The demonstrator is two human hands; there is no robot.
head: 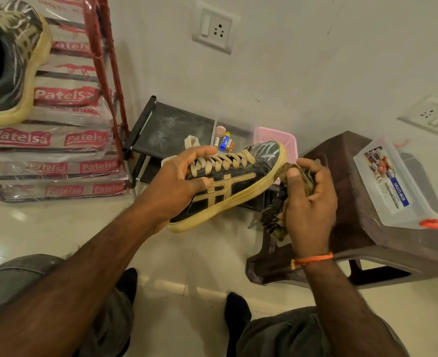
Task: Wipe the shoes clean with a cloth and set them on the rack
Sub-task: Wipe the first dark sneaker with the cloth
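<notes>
Head view: a person seated over a pale tiled floor, both forearms reaching forward.
Risk: the shoe (228,184) is carried in the air by one hand alone; I judge that a hard rub at the toe could twist it out of that hold and drop it to the floor.
Second risk: the cloth (285,199) trails loose below the fist, so its tail could drag grime back over wiped rubber.
Left hand (179,184): fingers curled over the laces, thumb pressed on the shoe's side, gripping it with the toe pointing up and right.
Right hand (308,199): fingers closed round the bunched cloth, thumb on top, pressing it against the toe edge of the sole.
Other shoe (9,65): rests on a stack of wrapped packs (50,140) at the left.
Rack (166,127): dark, against the wall behind the held shoe, its top shelf dusty.
Stool (354,202): brown, at the right, with a clear box (393,186) at its far edge.
</notes>
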